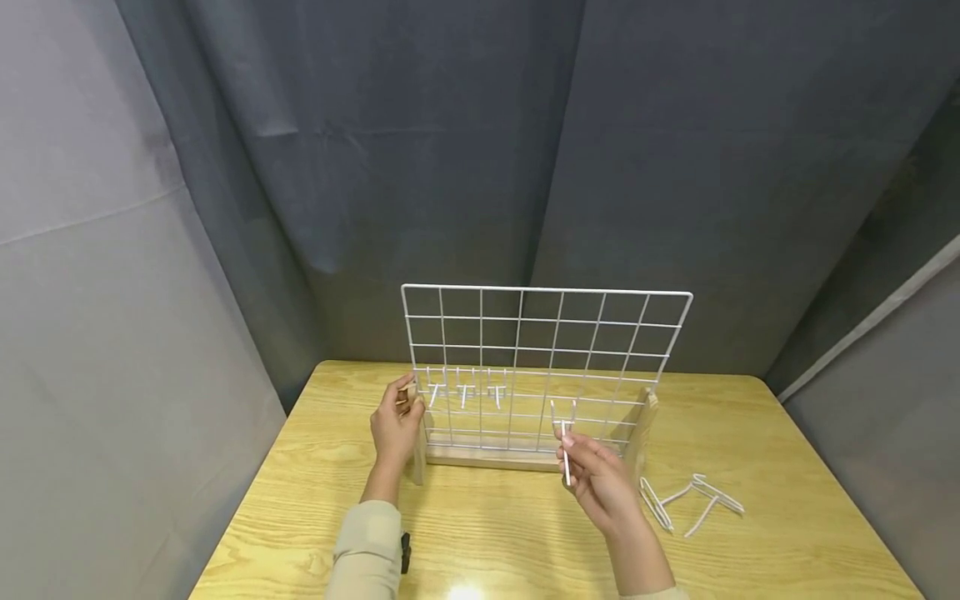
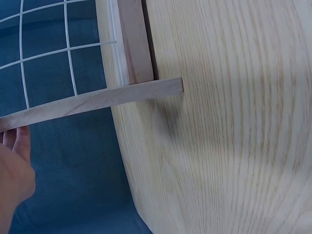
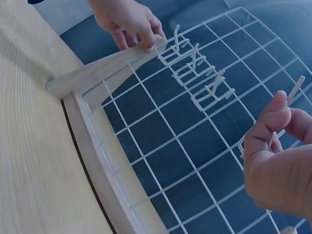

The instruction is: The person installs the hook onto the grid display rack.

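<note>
At the far left, the top of the left post (image 1: 417, 458) is gripped by the left hand (image 1: 397, 422), its fingers curled round the wood. If that grip were lost, or pulled on unevenly, the stand could be slid or tipped on the table (image 1: 300, 508).

Beside it, three hooks (image 1: 464, 395) are hung in one row near the left edge of the grid (image 1: 519, 319). They could be unseated by a jolt or a push from below, as they seem to be merely hooked over the wires.

Farther right, the held hook (image 1: 566, 454) is pinched by its stem between thumb and fingers of the right hand (image 1: 603, 483), before the grid, prongs up. Whether a wire is touched cannot be told. If it were brought in tilted, only one prong might be caught; if depth were misjudged, the wrong row could be met.

Beyond the right post (image 1: 637, 442), two loose hooks (image 1: 657, 505) are laid near each other on the table; they could be tangled or swept aside if brushed by the right forearm.
</note>
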{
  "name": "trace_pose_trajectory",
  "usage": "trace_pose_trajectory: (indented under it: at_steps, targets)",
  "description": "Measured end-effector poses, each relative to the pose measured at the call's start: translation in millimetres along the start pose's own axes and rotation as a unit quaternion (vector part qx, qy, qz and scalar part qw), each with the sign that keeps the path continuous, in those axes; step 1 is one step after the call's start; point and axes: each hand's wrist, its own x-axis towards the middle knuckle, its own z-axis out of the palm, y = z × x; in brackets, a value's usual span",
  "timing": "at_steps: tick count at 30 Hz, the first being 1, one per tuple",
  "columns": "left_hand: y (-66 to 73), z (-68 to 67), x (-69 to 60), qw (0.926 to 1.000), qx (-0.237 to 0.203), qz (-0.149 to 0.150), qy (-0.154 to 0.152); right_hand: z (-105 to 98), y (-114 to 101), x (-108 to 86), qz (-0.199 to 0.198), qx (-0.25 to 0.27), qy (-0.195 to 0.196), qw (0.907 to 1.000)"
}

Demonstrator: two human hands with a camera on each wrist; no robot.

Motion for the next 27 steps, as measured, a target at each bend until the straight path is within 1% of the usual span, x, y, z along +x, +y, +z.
trace_pose_trajectory:
  at_steps: [3, 6, 11, 19, 24, 27]
  targets:
    - [0.5, -0.6, 0.5, 1.0000, 0.001, -0.002, 0.000, 8.8, 0.7, 10.0, 0.003, -0.002, 0.015, 0.9999]
    - [1.5, -1.1, 0.1, 1.0000, 0.002, -0.003, -0.001, 16.5, 1.5, 20.3, 0.015, 0.000, 0.037, 0.9992]
    - [0.9, -0.5, -0.8, 1.0000, 0.000, -0.003, -0.002, 25.3, 1.9, 34.8, 0.028, 0.005, 0.049, 0.9984]
    - [-2.4, 1.0, -4.3, 0.9999, -0.004, -0.012, -0.001, 30.9, 2.1, 51.1, 0.044, 0.020, 0.065, 0.9967]
    - [-2.3, 1.7, -1.3, 1.0000, -0.005, -0.003, 0.001, 31.2, 1.9, 61.1, 0.049, 0.038, 0.086, 0.9944]
    - [-1.3, 1.4, -0.2, 1.0000, -0.004, 0.000, 0.003, 29.7, 3.0, 65.1, 0.052, 0.040, 0.096, 0.9932]
